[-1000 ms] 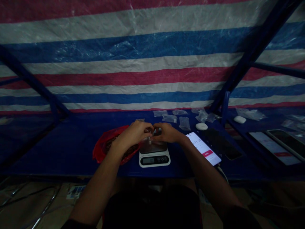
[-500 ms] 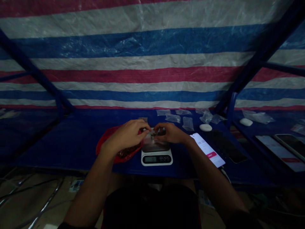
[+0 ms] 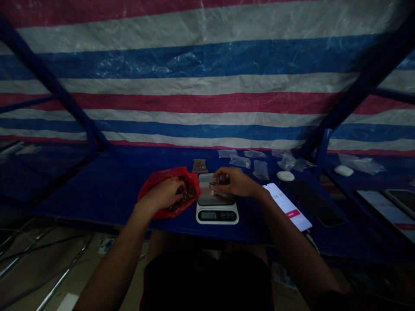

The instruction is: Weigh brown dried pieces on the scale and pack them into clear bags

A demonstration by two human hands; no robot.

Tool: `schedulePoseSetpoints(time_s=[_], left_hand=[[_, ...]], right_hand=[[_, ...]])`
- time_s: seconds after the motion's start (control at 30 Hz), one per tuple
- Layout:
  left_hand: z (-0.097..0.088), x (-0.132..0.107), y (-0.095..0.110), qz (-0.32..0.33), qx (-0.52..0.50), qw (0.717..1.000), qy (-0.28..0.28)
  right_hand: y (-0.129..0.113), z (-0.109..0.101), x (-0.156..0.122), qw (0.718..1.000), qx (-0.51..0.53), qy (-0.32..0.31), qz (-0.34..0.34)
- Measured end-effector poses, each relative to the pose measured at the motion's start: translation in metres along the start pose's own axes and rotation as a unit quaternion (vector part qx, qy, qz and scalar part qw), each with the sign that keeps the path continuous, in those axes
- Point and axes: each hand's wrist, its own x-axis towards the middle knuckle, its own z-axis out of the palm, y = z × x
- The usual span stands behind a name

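Observation:
My left hand (image 3: 167, 192) reaches into a red plastic bag (image 3: 152, 178) of dark brown dried bits (image 3: 189, 192). Its thumb and forefinger look apart among the bits, and the other fingers are partly hidden. With bent fingers, my right hand (image 3: 234, 181) holds a small clear plastic bag (image 3: 212, 185) with a little brown stuff inside, over the metal plate of a white digital scale (image 3: 216, 218). The digits on the scale's display are too dim to read.
A filled small bag (image 3: 199, 165) lies behind the scale. Several clear bags (image 3: 240, 161) are spread at the back right. A white rounded case (image 3: 285, 176), a lit phone (image 3: 288, 207) and a dark phone (image 3: 324, 211) lie to the right. Blue frame bars (image 3: 350, 86) slant up at both sides.
My left hand has moved left and down from the small bag into the red bag. My right hand stays at the small bag over the scale. The view has shifted slightly.

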Motion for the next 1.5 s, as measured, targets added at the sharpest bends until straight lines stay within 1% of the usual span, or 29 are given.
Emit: schedulePoseSetpoints(time_s=[0.1,0.13,0.3,0.43,0.57,0.67,0.77,0.87,0.97,1.03,1.17,1.27,1.4,1.5], left_hand=[[-0.002,0.000,0.002,-0.019,0.044,0.997,-0.058],[-0.003,0.000,0.002,-0.025,0.051,0.996,-0.064],[-0.007,-0.001,-0.002,-0.030,0.048,0.997,-0.043],[-0.015,-0.005,-0.007,-0.014,0.042,0.998,-0.041],[-0.023,-0.010,-0.009,-0.025,0.029,0.999,-0.031],[-0.029,-0.013,0.006,-0.008,0.007,1.000,-0.026],[-0.033,-0.009,0.034,0.040,-0.004,0.999,-0.020],[-0.033,0.004,0.062,0.106,0.012,0.994,0.003],[-0.030,0.025,0.078,0.145,0.018,0.989,0.031],[-0.025,0.038,0.081,0.152,0.022,0.987,0.037],[-0.014,0.052,0.079,0.155,0.015,0.988,0.013],[-0.012,0.052,0.080,0.139,0.004,0.990,0.011],[-0.015,0.046,0.088,0.114,-0.036,0.993,0.015],[-0.017,0.043,0.092,0.112,-0.055,0.992,0.017]], right_hand=[[0.002,0.001,0.001,1.000,-0.002,-0.002,0.006],[0.003,0.001,0.001,1.000,-0.004,-0.003,0.008],[0.005,0.001,0.001,1.000,0.001,-0.007,0.006],[0.006,0.001,0.001,1.000,0.001,-0.009,0.002],[0.004,0.000,0.001,1.000,0.005,-0.012,0.000],[0.002,0.001,0.001,1.000,0.010,-0.016,0.005],[-0.001,0.001,0.000,1.000,0.007,-0.014,0.009],[-0.005,0.001,0.000,1.000,-0.001,-0.010,0.004],[-0.007,0.000,0.000,1.000,-0.002,-0.018,-0.005],[-0.006,-0.001,0.000,1.000,-0.005,-0.023,-0.020],[-0.002,-0.001,0.001,0.999,-0.008,-0.020,-0.043],[0.000,0.000,0.001,0.999,-0.010,-0.020,-0.043],[0.001,0.001,0.002,0.999,-0.019,-0.015,-0.042],[0.003,0.002,0.003,0.999,-0.014,-0.016,-0.043]])
